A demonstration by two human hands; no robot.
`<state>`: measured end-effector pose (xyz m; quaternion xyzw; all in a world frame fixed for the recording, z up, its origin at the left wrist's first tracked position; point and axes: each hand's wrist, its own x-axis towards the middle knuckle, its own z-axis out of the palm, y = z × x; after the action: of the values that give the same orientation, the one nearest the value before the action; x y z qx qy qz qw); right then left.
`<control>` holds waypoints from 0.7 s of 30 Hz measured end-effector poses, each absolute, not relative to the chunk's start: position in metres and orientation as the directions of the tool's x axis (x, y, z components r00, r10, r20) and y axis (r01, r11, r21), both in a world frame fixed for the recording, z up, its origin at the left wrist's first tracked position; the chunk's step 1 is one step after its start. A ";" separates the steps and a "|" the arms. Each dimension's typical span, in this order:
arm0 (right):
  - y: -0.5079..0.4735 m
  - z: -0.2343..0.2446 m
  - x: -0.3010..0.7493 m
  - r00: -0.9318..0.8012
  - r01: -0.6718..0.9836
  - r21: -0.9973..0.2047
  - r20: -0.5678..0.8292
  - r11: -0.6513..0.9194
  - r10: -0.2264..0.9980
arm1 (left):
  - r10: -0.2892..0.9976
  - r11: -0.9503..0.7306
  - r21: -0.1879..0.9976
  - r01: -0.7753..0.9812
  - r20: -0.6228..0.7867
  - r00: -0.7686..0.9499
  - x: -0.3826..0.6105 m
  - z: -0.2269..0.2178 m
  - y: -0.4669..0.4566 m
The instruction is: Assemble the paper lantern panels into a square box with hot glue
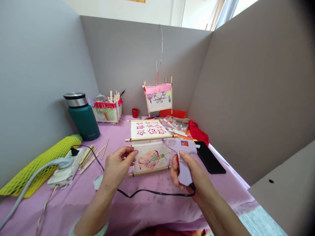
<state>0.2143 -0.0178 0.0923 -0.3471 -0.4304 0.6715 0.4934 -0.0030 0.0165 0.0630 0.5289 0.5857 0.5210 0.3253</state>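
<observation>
Glue gun [182, 156] sits in the right hand [190, 175], grip wrapped around its handle, nozzle at the lantern frame [151, 159] on the tabletop [152, 205]. Left hand [117, 166] pinches the frame's edge. Gluing seems underway; next move requires steady nozzle placement.

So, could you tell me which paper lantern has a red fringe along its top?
The back-left lantern beside the green flask; the far lantern wears a pink band, the nearest lantern none.

A dark-green steel-lidded flask [83, 119] is standing on a purple tablecloth [152, 209]; bare wooden sticks [91, 155] are lying near the flask's right, and a yellow foam mesh sleeve [40, 164] is lying to its left.
</observation>
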 end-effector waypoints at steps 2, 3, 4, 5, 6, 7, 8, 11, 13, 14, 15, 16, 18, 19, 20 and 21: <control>-0.018 0.093 0.215 -0.261 -0.356 -0.924 -0.048 -0.142 0.964 | 0.959 -0.101 0.955 0.280 0.169 -0.230 -0.003 0.063 0.017; -0.018 0.093 0.215 -0.257 -0.351 -0.925 -0.050 -0.142 0.965 | 0.958 -0.099 0.955 0.279 0.167 -0.232 -0.002 0.063 0.017; -0.018 0.093 0.216 -0.253 -0.348 -0.927 -0.052 -0.141 0.966 | 0.958 -0.099 0.956 0.278 0.167 -0.233 -0.002 0.064 0.017; -0.018 0.094 0.216 -0.250 -0.346 -0.928 -0.053 -0.141 0.967 | 0.958 -0.100 0.956 0.275 0.167 -0.234 -0.002 0.064 0.017; -0.018 0.094 0.217 -0.247 -0.346 -0.928 -0.054 -0.140 0.967 | 0.958 -0.100 0.957 0.274 0.167 -0.233 -0.001 0.064 0.017; -0.018 0.094 0.217 -0.244 -0.347 -0.928 -0.054 -0.139 0.968 | 0.958 -0.101 0.957 0.272 0.168 -0.234 -0.001 0.065 0.016; -0.019 0.095 0.217 -0.240 -0.348 -0.927 -0.055 -0.139 0.969 | 0.957 -0.103 0.957 0.271 0.170 -0.235 -0.001 0.065 0.016; -0.019 0.095 0.219 -0.231 -0.351 -0.927 -0.054 -0.135 0.971 | 0.955 -0.102 0.957 0.271 0.170 -0.241 0.000 0.067 0.016; -0.019 0.095 0.220 -0.230 -0.347 -0.929 -0.051 -0.131 0.972 | 0.955 -0.097 0.958 0.271 0.166 -0.244 0.000 0.069 0.015; -0.019 0.095 0.220 -0.230 -0.344 -0.930 -0.050 -0.129 0.972 | 0.955 -0.095 0.958 0.272 0.165 -0.245 0.001 0.069 0.015; -0.019 0.095 0.220 -0.230 -0.341 -0.931 -0.048 -0.127 0.972 | 0.955 -0.095 0.958 0.270 0.164 -0.246 0.001 0.070 0.015; -0.019 0.095 0.221 -0.229 -0.340 -0.932 -0.047 -0.125 0.972 | 0.955 -0.096 0.959 0.268 0.165 -0.247 0.001 0.070 0.015; -0.019 0.094 0.221 -0.226 -0.340 -0.932 -0.048 -0.126 0.973 | 0.955 -0.100 0.960 0.263 0.167 -0.247 0.001 0.070 0.015; -0.018 0.094 0.222 -0.224 -0.343 -0.931 -0.049 -0.126 0.973 | 0.955 -0.099 0.960 0.261 0.166 -0.247 0.001 0.070 0.014; -0.018 0.094 0.222 -0.223 -0.345 -0.930 -0.050 -0.127 0.974 | 0.955 -0.099 0.960 0.260 0.165 -0.247 0.001 0.070 0.014; -0.018 0.094 0.222 -0.222 -0.347 -0.929 -0.050 -0.127 0.974 | 0.955 -0.099 0.960 0.261 0.166 -0.247 0.000 0.070 0.014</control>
<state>0.2224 -0.0180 0.0945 -0.3672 -0.4267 0.6548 0.5043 0.0005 0.0140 0.0701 0.5189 0.5857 0.5295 0.3276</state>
